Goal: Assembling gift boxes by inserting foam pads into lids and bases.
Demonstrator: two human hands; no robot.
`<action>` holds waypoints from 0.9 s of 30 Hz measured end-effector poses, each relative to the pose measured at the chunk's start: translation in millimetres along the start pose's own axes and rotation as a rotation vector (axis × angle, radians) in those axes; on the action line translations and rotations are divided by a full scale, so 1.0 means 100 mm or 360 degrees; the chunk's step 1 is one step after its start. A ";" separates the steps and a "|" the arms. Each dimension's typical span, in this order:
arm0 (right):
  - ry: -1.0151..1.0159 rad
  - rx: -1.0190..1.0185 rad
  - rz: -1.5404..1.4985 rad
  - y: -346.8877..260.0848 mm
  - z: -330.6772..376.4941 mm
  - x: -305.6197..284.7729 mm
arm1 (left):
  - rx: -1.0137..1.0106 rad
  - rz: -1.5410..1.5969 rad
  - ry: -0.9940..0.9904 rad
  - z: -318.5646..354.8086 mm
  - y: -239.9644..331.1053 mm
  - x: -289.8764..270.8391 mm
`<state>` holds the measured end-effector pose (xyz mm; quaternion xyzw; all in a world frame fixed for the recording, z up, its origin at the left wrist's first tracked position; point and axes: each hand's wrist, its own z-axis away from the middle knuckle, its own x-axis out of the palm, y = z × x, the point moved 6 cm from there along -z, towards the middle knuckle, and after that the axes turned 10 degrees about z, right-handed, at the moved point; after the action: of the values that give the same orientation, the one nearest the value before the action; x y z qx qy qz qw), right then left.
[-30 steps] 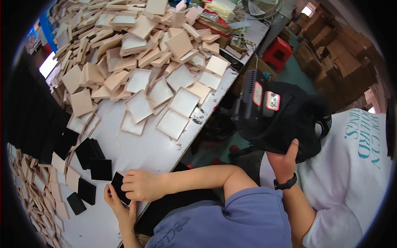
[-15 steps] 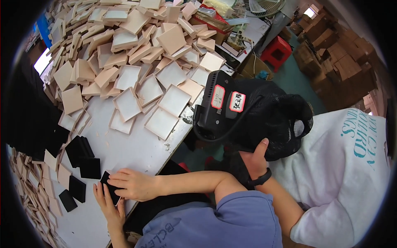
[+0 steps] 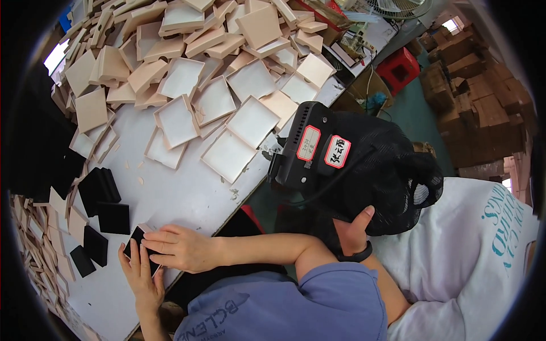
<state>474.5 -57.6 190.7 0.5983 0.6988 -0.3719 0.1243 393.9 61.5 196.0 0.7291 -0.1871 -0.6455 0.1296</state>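
Near the table's front edge lies a small black square pad [image 3: 138, 234] with a pale rim along its edges, like an insert in a shallow box. My left hand [image 3: 140, 279] grips its left and near side, fingers over the edge. From the right, my right hand [image 3: 186, 250] bends its fingers over the top of the same piece. Both hands cover much of it, so how the pad sits in the rim is hidden. Just beyond are several loose black pads, among them one square pad [image 3: 114, 219] and a leaning stack [image 3: 99, 190].
A heap of pale pink box trays [image 3: 250, 122] covers the table's far side. More pale box parts [image 3: 42, 250] line the left. At my right, a person in a white top [image 3: 460, 256] wears black headgear [image 3: 318, 150]. A red stool [image 3: 398, 69] and cardboard cartons [image 3: 475, 102] stand behind.
The view has shifted, so the far heap sits higher in the picture. Both my hands remain on the black pad, with only slight finger movement.
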 end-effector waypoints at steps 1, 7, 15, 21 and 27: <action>0.0004 0.0007 -0.0009 0.00 0.00 0.00 | -0.0004 -0.0029 -0.0046 -0.01 0.01 0.00; 0.0015 0.0053 -0.0117 0.01 0.02 0.03 | -0.0118 -0.0104 -0.0217 -0.04 0.02 -0.04; 0.0025 0.0045 -0.0134 0.03 0.00 0.00 | -0.0201 -0.0013 -0.0319 -0.13 0.06 -0.09; 0.0049 0.0042 -0.0133 0.02 0.01 0.01 | -0.0176 -0.0015 -0.0336 -0.14 0.06 -0.10; 0.0052 0.0050 -0.0125 0.02 0.01 0.00 | -0.0166 0.0022 -0.0339 -0.16 0.08 -0.09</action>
<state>476.5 -58.9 189.1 0.5784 0.7177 -0.3776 0.0886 407.7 57.7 209.7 0.6472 -0.1710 -0.7273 0.1513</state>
